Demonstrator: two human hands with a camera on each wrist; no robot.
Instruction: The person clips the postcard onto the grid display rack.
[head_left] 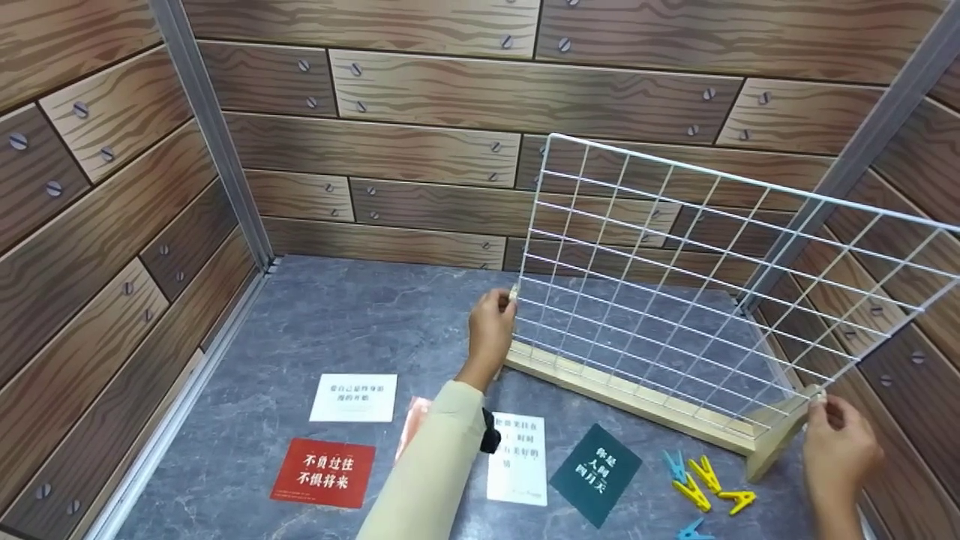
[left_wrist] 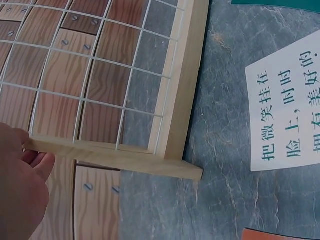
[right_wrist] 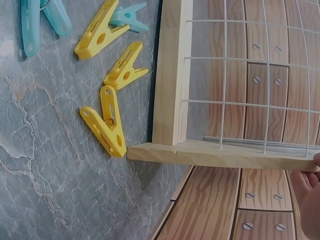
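A white wire grid panel (head_left: pixel 750 181) stands upright in a light wooden stand with a long base bar (head_left: pixel 630 399). My left hand (head_left: pixel 492 330) pinches the upper tip of the stand's left end piece (left_wrist: pixel 120 157), beside the grid's edge. At the opposite end, the fingers of my right hand (head_left: pixel 841 442) pinch the tip of the right end piece (right_wrist: pixel 220 156). Both thumbs are partly hidden. Yellow clothespins (right_wrist: pixel 117 132) and blue clothespins (head_left: pixel 691 529) lie on the tabletop near the right end of the base.
Printed cards lie on the grey marbled tabletop (head_left: pixel 420 322): a white card (head_left: pixel 354 397), a red card (head_left: pixel 322 472), a pinkish card partly behind my left sleeve (head_left: pixel 427 465), an upright white card (head_left: pixel 517 480) and a dark green card (head_left: pixel 596 475). Wood-patterned walls (head_left: pixel 420 82) enclose the tabletop.
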